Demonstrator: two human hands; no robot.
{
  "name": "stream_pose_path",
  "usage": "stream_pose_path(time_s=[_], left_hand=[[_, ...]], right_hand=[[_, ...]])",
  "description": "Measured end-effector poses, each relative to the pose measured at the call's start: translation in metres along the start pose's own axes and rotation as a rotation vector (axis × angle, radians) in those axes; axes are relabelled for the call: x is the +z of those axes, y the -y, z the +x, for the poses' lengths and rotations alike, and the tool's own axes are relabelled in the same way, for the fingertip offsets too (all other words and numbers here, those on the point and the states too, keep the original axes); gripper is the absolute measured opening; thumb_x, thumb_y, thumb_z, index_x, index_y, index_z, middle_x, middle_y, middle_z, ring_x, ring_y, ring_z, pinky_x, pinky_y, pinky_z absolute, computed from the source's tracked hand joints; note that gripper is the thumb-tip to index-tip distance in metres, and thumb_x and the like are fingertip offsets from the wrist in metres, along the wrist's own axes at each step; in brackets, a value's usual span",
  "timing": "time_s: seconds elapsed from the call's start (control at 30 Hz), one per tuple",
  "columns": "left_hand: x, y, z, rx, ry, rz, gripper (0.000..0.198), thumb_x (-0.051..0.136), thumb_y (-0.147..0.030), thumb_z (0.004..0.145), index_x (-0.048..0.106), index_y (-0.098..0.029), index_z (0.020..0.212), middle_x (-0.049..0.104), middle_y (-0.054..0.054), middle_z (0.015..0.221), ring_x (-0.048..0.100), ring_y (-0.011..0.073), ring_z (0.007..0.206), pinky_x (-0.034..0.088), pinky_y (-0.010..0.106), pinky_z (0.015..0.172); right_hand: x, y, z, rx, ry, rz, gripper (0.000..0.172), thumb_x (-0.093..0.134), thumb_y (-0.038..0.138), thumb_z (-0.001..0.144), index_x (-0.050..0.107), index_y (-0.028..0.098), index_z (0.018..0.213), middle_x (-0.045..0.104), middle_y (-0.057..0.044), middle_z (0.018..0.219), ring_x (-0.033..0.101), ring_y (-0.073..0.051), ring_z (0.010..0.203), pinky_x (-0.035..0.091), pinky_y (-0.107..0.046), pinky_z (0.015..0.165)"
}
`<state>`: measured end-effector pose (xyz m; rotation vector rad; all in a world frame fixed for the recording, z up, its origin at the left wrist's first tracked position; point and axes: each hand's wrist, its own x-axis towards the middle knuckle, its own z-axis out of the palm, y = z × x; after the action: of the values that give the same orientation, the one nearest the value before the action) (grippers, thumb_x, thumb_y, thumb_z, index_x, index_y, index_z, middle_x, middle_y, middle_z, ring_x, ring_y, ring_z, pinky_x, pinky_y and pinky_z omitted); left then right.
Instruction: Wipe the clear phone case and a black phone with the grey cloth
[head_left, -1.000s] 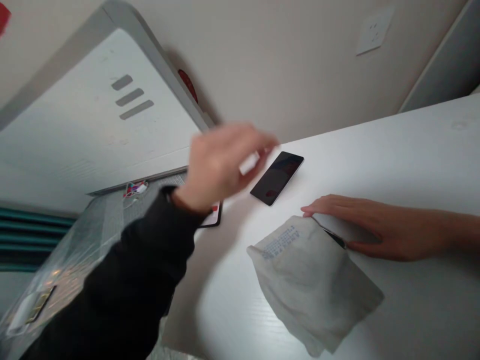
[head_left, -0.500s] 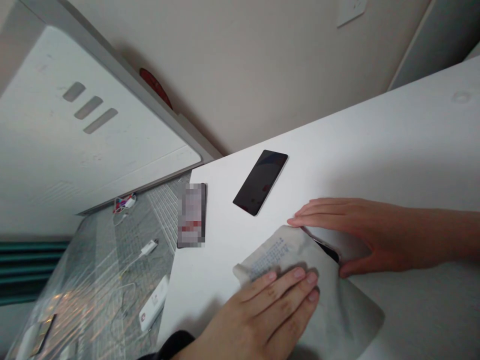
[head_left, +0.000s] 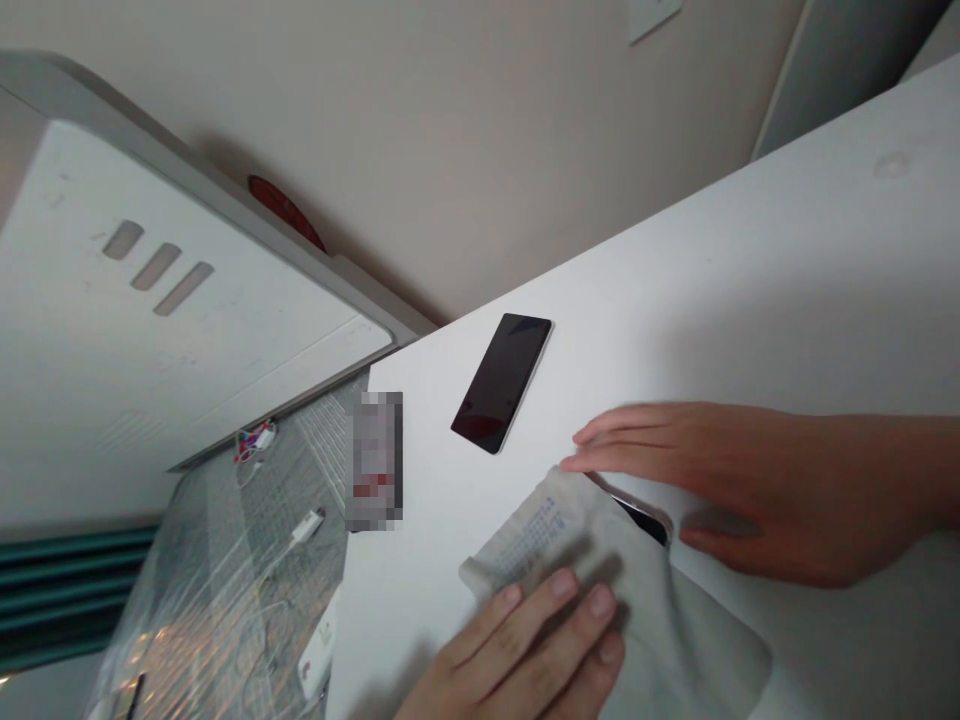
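A thin grey cloth [head_left: 697,640] with blue printed writing lies on the white table. It covers most of a dark device like a phone [head_left: 643,522], whose rounded corner and shiny edge peek out on the right. My left hand [head_left: 532,660] rests over the cloth, fingers stretched out. At the device's bare edge is my right hand [head_left: 757,490], its fingers straight and its thumb apart. Its fingertips touch or nearly touch the cloth's upper corner. Beyond the cloth lies another phone [head_left: 502,385], dark screen up.
Left of the phone is a pixelated flat item [head_left: 376,460] at the edge of the white table [head_left: 750,300]. A large white panel [head_left: 187,340] with slots stands at the left. Below it, clear plastic sheeting [head_left: 202,590] bears a white cable plug [head_left: 307,525] and a white device [head_left: 319,650].
The view has shifted a little. My right thumb has come away from the device's edge, and slightly more of the device shows. My left hand sits lower on the cloth.
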<state>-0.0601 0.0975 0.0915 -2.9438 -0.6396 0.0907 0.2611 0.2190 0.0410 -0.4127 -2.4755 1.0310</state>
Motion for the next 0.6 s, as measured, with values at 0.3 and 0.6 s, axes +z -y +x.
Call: stream_pose_path(time_s=[0.3, 0.6], left_hand=[[0.014, -0.002, 0.023, 0.048, 0.051, 0.111, 0.056, 0.037, -0.030, 0.117, 0.035, -0.012, 0.170, 0.023, 0.011, 0.182, 0.011, 0.0285, 0.171, 0.013, 0.043, 0.139], [0.017, -0.002, 0.011, 0.016, 0.209, -0.088, 0.092, 0.036, -0.073, 0.109, 0.015, -0.012, 0.175, 0.015, 0.011, 0.184, 0.014, 0.0306, 0.171, 0.027, 0.044, 0.135]], right_hand=[[0.004, -0.013, 0.007, -0.021, 0.097, 0.036, 0.094, 0.085, 0.038, 0.089, 0.042, 0.007, 0.166, 0.058, -0.022, 0.161, 0.050, -0.035, 0.153, 0.042, -0.050, 0.128], [0.005, -0.019, 0.007, -0.034, 0.071, 0.023, 0.099, 0.084, 0.052, 0.089, 0.041, 0.011, 0.168, 0.061, -0.022, 0.157, 0.056, -0.037, 0.147, 0.047, -0.052, 0.120]])
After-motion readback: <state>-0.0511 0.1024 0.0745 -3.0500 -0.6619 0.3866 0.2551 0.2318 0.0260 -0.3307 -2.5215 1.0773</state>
